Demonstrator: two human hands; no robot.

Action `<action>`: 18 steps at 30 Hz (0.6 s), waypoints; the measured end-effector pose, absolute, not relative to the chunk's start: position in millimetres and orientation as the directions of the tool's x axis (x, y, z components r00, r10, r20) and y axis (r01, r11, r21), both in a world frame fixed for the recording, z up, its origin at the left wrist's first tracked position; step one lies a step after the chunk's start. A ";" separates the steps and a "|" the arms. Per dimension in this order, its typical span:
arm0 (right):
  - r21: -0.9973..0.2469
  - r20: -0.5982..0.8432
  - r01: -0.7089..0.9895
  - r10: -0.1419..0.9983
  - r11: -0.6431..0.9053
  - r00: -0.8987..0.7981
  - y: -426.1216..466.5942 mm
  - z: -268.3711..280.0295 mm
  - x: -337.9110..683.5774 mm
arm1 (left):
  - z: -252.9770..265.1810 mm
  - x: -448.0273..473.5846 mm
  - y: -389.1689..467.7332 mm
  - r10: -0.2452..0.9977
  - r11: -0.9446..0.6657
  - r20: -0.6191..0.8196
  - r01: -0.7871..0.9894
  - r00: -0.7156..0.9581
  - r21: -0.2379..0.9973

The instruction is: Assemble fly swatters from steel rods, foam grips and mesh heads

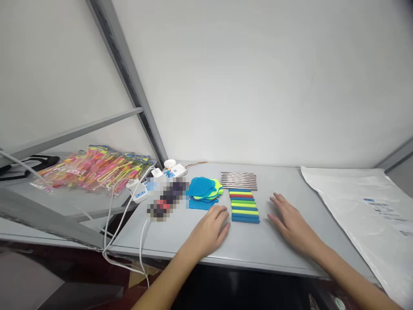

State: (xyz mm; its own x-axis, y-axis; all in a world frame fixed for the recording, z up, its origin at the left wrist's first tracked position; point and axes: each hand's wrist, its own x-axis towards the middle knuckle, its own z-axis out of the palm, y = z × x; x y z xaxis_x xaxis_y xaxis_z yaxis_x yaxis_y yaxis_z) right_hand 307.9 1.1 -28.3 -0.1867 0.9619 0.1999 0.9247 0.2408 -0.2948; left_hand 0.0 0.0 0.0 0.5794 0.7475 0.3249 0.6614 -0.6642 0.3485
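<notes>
We rest our left hand flat and empty on the grey metal table, fingers loosely spread, just left of the row of coloured foam bars. Our right hand lies open, palm down, holding nothing, near the bars' right side. The white plastic mailing bag carries a printed label too small for us to read. A blurred dark object beside the blue mesh pieces cannot be made out.

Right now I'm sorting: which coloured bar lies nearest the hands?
The blue bar at the front end of the row, between left hand and right hand.
</notes>
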 end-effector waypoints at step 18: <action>-0.226 0.157 0.953 0.973 0.200 -0.167 -24.4 -53.8 308.4 | -10.2 -2.5 -20.7 0.828 -0.561 0.224 0.747 0.514 0.357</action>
